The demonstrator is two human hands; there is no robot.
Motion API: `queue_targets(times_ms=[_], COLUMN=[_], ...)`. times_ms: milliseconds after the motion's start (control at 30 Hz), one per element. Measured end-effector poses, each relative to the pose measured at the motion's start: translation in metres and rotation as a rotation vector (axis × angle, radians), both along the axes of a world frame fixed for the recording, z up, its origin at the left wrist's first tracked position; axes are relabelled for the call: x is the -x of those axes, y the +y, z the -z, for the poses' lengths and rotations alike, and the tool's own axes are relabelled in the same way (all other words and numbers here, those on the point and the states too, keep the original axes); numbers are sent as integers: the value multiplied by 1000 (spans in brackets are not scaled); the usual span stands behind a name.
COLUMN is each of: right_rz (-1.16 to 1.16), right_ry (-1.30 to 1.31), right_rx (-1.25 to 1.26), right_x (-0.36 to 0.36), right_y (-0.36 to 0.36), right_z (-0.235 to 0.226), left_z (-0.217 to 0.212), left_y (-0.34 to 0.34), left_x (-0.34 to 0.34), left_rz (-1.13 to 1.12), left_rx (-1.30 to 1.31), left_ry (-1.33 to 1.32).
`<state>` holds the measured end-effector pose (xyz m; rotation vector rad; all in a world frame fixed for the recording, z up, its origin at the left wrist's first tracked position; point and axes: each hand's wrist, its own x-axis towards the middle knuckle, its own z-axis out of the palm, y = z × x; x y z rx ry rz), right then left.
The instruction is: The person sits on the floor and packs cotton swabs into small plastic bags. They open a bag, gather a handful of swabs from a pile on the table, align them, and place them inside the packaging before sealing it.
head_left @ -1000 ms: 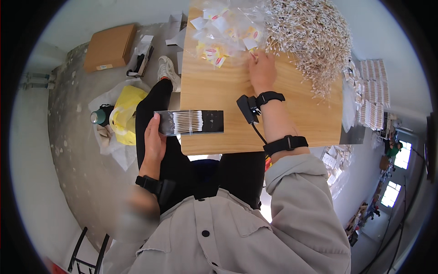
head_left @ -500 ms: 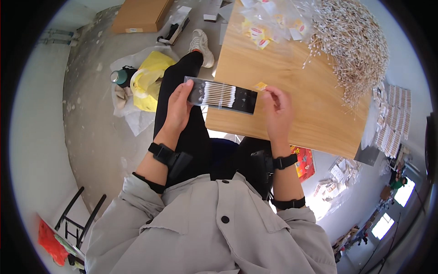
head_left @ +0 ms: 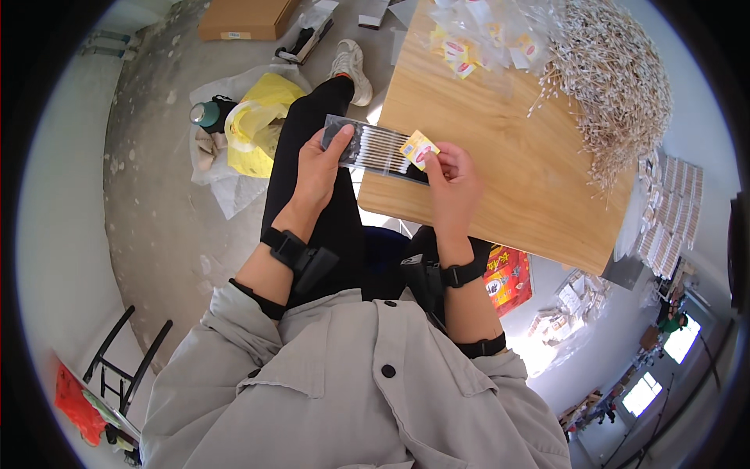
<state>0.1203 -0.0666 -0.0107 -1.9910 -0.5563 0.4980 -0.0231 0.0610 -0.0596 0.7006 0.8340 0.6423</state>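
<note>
My left hand (head_left: 319,170) grips the left end of a clear plastic pack of cotton swabs (head_left: 373,147), thumb on top. A row of white-tipped swabs lies inside it against a black backing. Between the thumb and fingers of my right hand (head_left: 455,184) is a small yellow-and-white card (head_left: 419,148) with a red oval. This card overlaps the right part of the pack; whether it touches the plastic I cannot tell. Both hands are above my lap, at the left edge of the wooden table (head_left: 500,156).
A large heap of loose cotton swabs (head_left: 605,70) covers the table's far right. Beside it lie clear bags with yellow cards (head_left: 461,51). Stacked swab packs (head_left: 672,207) stand beyond the right edge. On the floor at left are a yellow plastic bag (head_left: 254,129) and a green-topped bottle (head_left: 205,114).
My right hand has moved left with the yellow card, bringing it over the pack's right part. My left thumb now lies farther across the pack, which has shifted slightly up and right.
</note>
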Motion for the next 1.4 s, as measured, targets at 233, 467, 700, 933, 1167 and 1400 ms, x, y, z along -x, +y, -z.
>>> queue_targets(times_ms=[233, 467, 700, 933, 1167, 1400], right_rz=[-18, -225, -273, -7, -1, 5], right_ry=[224, 127, -63, 105, 153, 132], right_rx=[-42, 106, 175, -239, -448, -467], right_x=[11, -8, -3, 6, 40, 57], right_y=[3, 16, 27, 14, 36, 48], right_z=[2, -3, -8, 6, 15, 16], left_z=[3, 3, 2, -1, 3, 5], left_y=[-1, -1, -1, 8, -1, -3], left_x=[1, 0, 1, 2, -13, -10], left_rz=[0, -6, -13, 9, -126, -118], left_rx=[-31, -47, -38, 63, -90, -231], left_ry=[4, -12, 1, 19, 130, 225])
